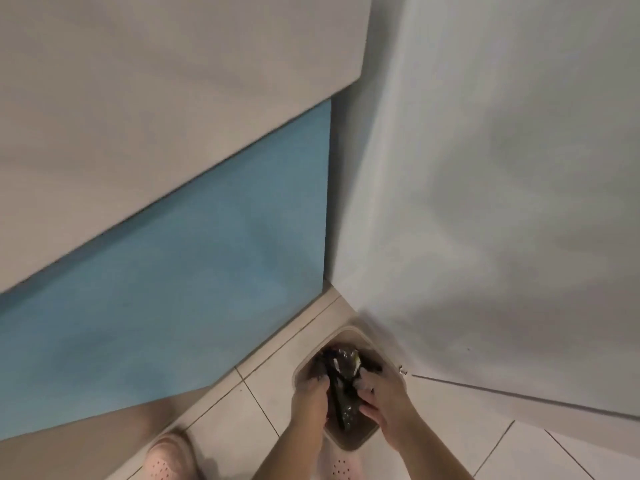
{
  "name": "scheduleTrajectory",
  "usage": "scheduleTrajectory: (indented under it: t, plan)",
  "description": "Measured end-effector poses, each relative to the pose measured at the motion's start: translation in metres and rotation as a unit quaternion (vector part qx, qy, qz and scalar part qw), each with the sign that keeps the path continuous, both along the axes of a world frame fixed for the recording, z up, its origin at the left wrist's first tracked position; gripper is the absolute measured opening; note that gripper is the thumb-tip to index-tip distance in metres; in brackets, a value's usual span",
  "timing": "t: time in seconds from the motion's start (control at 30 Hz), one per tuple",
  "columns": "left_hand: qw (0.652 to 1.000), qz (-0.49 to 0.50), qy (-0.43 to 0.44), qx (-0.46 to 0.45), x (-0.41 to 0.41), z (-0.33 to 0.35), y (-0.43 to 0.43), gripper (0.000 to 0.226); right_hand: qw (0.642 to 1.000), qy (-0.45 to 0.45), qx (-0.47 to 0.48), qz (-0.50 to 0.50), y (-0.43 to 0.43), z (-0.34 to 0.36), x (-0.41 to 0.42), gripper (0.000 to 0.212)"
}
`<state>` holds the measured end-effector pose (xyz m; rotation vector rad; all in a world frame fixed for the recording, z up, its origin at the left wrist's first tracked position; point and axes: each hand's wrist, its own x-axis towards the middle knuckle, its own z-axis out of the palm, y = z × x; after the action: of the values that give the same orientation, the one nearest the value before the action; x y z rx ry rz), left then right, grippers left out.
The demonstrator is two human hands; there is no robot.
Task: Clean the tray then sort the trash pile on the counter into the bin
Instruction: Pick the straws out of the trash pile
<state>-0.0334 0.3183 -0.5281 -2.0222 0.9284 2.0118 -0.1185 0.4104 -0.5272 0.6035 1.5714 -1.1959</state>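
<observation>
The left grip (pixel 310 393) and right grip (pixel 384 400) are both closing their fingers on dark crumpled plastic (pixel 341 367) lying between them, probably pushing it down. Directly beneath them, the small beige bin (pixel 348 444) is standing on the tiled floor (pixel 263 386), in a wall corner.

Bin (pixel 351 443) near wall (pixel 485 202) on R; blue cabinet (pixel 156 306) to L, w/ tiled floor (pixel 270 386) gap btwn, seemingly passable.
</observation>
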Motion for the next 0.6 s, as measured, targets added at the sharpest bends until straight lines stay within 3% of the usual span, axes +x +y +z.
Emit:
scheduleTrajectory:
  t: [0.1, 0.23, 0.4, 0.5, 0.6]
  plan:
    - [0.99, 0.042, 0.07, -0.113, 0.016, 0.079, -0.005, 0.013, 0.994, 0.098, -0.019, 0.033, -0.018, 0.061, 0.017, 0.039]
    - [0.922, 0.13, 0.152, -0.333, 0.041, 0.203, -0.021, 0.027, 0.972, 0.227, -0.066, 0.006, -0.055, 0.179, 0.042, 0.012]
    - [0.819, 0.193, 0.274, -0.466, 0.085, 0.36, -0.056, 0.027, 0.903, 0.347, -0.253, -0.015, -0.103, 0.346, 0.072, 0.022]
    - [0.761, 0.226, 0.292, -0.533, 0.122, 0.431, -0.08, 0.026, 0.877, 0.344, -0.333, 0.042, -0.14, 0.413, 0.094, 0.019]
    - [0.729, 0.243, 0.282, -0.574, 0.161, 0.474, -0.106, 0.035, 0.849, 0.348, -0.372, 0.141, -0.181, 0.465, 0.12, 0.016]
